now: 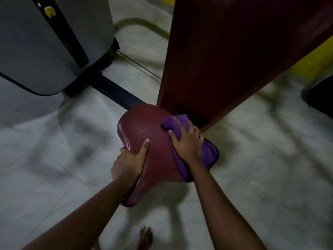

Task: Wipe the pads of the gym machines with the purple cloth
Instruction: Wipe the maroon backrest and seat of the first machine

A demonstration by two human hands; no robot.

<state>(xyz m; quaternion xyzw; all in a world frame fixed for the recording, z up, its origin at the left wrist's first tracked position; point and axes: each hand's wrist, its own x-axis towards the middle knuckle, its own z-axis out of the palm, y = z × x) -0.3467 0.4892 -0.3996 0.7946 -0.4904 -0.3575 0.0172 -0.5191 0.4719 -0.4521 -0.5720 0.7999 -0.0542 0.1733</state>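
Note:
A dark red seat pad [155, 134] of a gym machine lies in the middle of the view. The tall dark red back pad [225, 56] rises behind it. My right hand [187, 141] presses the purple cloth [209, 152] flat onto the right side of the seat, fingers spread over the bunched fabric. My left hand [128, 162] grips the seat's left edge, thumb on top and fingers curled under the rim. Part of the cloth hangs over the seat's right edge.
A grey weight-stack housing [45, 47] with a yellow pin stands at the left, joined by a dark blue frame bar [117, 93] and a thin cable. Pale tiled floor [54, 168] surrounds the seat. My bare foot [145, 238] is below it. Yellow wall at right.

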